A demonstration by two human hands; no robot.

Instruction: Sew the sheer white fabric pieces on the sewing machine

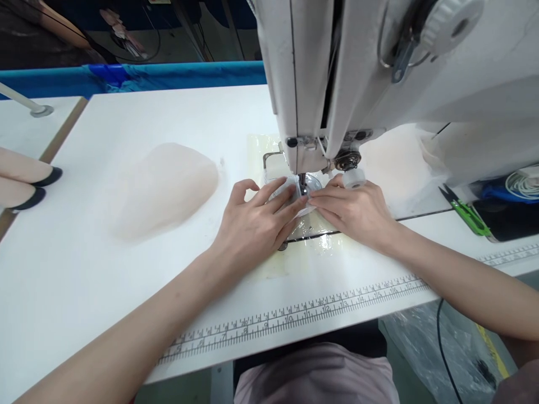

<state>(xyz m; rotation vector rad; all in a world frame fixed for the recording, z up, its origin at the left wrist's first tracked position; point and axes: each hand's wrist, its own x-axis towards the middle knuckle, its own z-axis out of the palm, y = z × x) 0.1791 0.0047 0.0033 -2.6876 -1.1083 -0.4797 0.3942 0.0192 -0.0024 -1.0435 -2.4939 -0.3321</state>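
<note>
At the sewing machine [275, 62], a small piece of sheer whitish fabric [304, 211] lies under the presser foot [302, 184]. My left hand [261, 217] rests on it from the left, fingers stretched out and spread, fingertips close to the foot. From the right, my right hand [356, 209] pinches the fabric's edge between thumb and fingers beside the needle area. The hands partly cover the fabric, so its full outline is hidden. Clear film [324, 242] covers the bed around the foot.
A pale sheer fabric piece [168, 191] lies left; more pale fabric [391, 168] lies right under the machine arm. Green thread snips [467, 213] sit beside a dark flat object [511, 216]. A ruler strip [290, 318] runs along the front edge. Two beige padded shapes [21, 179] protrude at left.
</note>
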